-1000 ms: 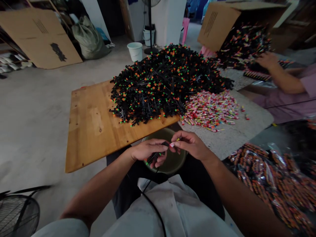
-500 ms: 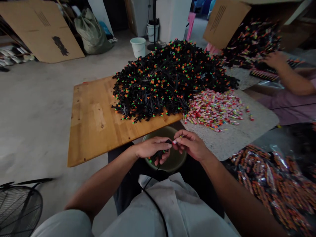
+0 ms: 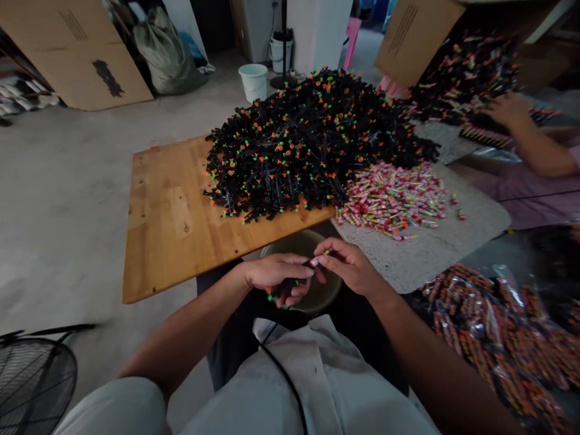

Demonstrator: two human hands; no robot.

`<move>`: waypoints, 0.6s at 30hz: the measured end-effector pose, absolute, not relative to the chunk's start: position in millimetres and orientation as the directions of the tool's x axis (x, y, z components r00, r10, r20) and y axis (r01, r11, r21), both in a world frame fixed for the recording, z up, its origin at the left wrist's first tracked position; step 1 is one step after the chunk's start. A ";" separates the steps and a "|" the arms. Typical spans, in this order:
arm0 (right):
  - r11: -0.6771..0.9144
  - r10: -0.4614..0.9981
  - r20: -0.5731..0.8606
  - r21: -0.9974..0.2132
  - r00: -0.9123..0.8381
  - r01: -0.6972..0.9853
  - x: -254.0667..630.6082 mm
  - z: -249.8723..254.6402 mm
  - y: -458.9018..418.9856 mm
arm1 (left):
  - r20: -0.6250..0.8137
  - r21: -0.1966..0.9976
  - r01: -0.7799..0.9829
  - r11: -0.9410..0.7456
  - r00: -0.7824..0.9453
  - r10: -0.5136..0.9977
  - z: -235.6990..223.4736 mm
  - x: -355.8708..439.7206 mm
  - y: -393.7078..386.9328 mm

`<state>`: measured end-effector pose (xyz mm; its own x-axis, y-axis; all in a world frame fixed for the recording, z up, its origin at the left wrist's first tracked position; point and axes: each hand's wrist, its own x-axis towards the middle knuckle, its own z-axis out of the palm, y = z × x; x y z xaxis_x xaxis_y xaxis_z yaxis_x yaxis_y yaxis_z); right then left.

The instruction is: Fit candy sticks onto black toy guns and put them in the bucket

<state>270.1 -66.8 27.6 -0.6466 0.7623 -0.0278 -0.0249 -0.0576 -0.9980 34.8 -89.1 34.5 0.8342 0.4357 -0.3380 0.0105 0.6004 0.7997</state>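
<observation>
My left hand (image 3: 276,270) is closed around a black plastic toy gun (image 3: 289,285) with green and orange bits at its end. Between the thumb and fingertips of my right hand (image 3: 348,266) is a small pink-and-white tube (image 3: 314,262) with a yellow end. The tube meets the toy gun at my left fingertips; how far it is inserted is hidden. Both hands are above an olive basin (image 3: 333,296) between my legs. Beyond them lie a large heap of black toy guns (image 3: 290,151) and a smaller pile of pink-and-white tubes (image 3: 394,196).
The heap rests on a wooden board (image 3: 167,241), the tubes on a grey stone-like tabletop (image 3: 480,211). At right, a co-worker's hand (image 3: 510,112) is by a tipped cardboard box (image 3: 417,42). Bagged goods (image 3: 489,338) lie lower right; a fan (image 3: 36,380) stands lower left.
Both hands have shifted slightly left, and the tube now sits closer against the toy gun. The toy gun has tilted a little in my left hand.
</observation>
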 end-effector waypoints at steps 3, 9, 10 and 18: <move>-0.067 0.751 -0.042 -0.998 -0.659 -0.014 267.8 24.3 -65.3 | -0.329 0.822 0.030 0.568 0.840 0.431 30.6 37.2 -90.5; 0.166 0.777 -0.101 -0.919 -0.621 0.357 270.2 -13.2 -58.8 | -0.334 0.870 0.493 -0.027 0.627 0.704 -10.5 30.7 -96.1; 0.193 0.786 -0.123 -0.882 -0.606 0.430 274.7 -20.5 -54.4 | -0.307 0.822 0.560 -0.103 0.589 0.748 -19.5 27.0 -97.5; 0.092 0.995 0.083 -0.419 -0.063 0.903 319.5 -38.8 22.4 | 0.084 0.619 0.717 -0.321 0.346 0.935 -45.7 -9.0 -53.8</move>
<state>319.5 22.4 -38.8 -0.0628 0.9946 0.0826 0.9032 0.0918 -0.4192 -9.0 -53.8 -45.7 0.3460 0.9345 0.0836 0.7172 -0.3209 0.6187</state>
